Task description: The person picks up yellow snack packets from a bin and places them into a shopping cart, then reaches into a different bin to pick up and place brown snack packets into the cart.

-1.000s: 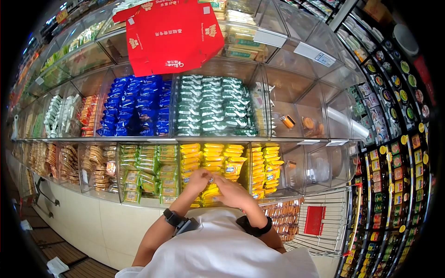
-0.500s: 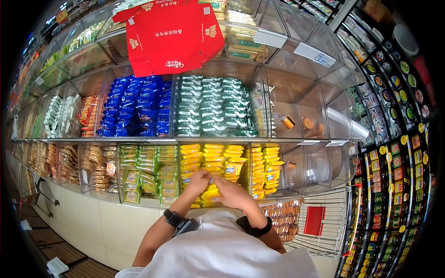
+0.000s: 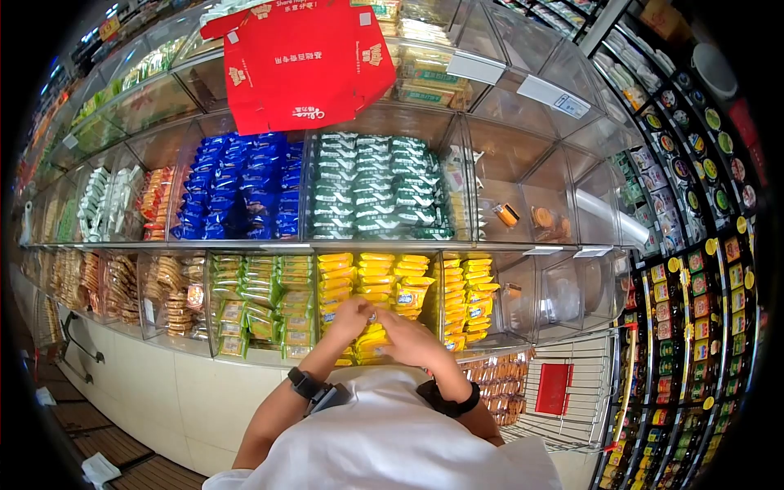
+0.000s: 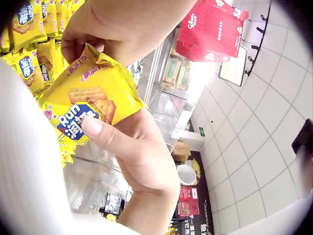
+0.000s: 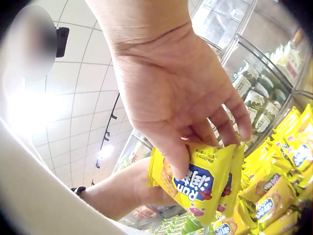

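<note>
A yellow biscuit packet (image 4: 98, 83) with a blue "Run" label is between my two hands, over the bin of similar yellow packets (image 3: 375, 278). My right hand (image 3: 412, 339) grips it; the right thumb (image 5: 173, 164) lies across its printed front. A second yellow edge shows right behind that front in the right wrist view. My left hand (image 3: 349, 318) has its fingers curled at the packet's upper corner, pinching there in the left wrist view. From the head view, both hands meet close above the bin and mostly cover the held packet.
Green packets (image 3: 263, 302) fill the bin on the left, and more yellow packets (image 3: 469, 298) stand on the right. Behind are blue packets (image 3: 237, 184) and dark green packets (image 3: 376, 188). A red cardboard sheet (image 3: 306, 69) hangs above. A shopping cart (image 3: 572, 400) stands at right.
</note>
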`<action>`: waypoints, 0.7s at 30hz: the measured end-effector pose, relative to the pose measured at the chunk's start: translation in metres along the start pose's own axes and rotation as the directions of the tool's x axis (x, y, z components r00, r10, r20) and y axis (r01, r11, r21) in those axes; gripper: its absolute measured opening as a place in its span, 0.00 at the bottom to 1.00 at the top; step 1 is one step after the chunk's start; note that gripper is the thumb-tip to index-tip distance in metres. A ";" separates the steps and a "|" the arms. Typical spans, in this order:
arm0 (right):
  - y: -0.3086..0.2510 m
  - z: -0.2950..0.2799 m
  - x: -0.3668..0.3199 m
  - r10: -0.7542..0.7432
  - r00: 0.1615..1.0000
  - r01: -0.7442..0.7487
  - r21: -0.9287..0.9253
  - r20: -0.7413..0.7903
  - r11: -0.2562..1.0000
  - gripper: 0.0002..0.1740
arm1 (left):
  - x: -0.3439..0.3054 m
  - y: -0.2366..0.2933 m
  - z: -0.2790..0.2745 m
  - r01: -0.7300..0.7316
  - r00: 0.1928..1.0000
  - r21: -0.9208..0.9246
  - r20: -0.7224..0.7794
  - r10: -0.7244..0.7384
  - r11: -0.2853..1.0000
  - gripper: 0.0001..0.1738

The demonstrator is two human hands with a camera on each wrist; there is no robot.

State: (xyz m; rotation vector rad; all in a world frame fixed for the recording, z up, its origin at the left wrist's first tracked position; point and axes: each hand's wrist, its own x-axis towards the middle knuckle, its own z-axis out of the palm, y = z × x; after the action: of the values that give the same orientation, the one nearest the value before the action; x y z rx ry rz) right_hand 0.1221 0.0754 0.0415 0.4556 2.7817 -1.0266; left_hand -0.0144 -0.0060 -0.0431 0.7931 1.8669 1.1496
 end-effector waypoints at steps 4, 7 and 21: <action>-0.002 -0.002 0.000 0.008 1.000 -0.008 -0.010 0.011 1.000 0.27 | 0.000 0.000 0.000 0.000 1.000 0.017 -0.016 0.000 1.000 0.06; -0.001 0.000 0.000 -0.014 1.000 0.013 -0.017 -0.011 1.000 0.27 | 0.001 -0.001 0.001 0.026 1.000 -0.031 -0.007 -0.026 0.999 0.06; -0.006 -0.007 0.000 0.052 0.994 -0.053 0.004 0.097 0.999 0.38 | 0.002 -0.003 0.001 0.061 0.998 -0.117 0.004 -0.061 0.991 0.07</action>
State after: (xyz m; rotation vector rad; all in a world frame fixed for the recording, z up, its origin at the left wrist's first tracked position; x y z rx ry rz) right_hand 0.1197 0.0757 0.0509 0.4642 2.6681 -1.0185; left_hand -0.0154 -0.0051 -0.0471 0.6662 1.7934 1.2082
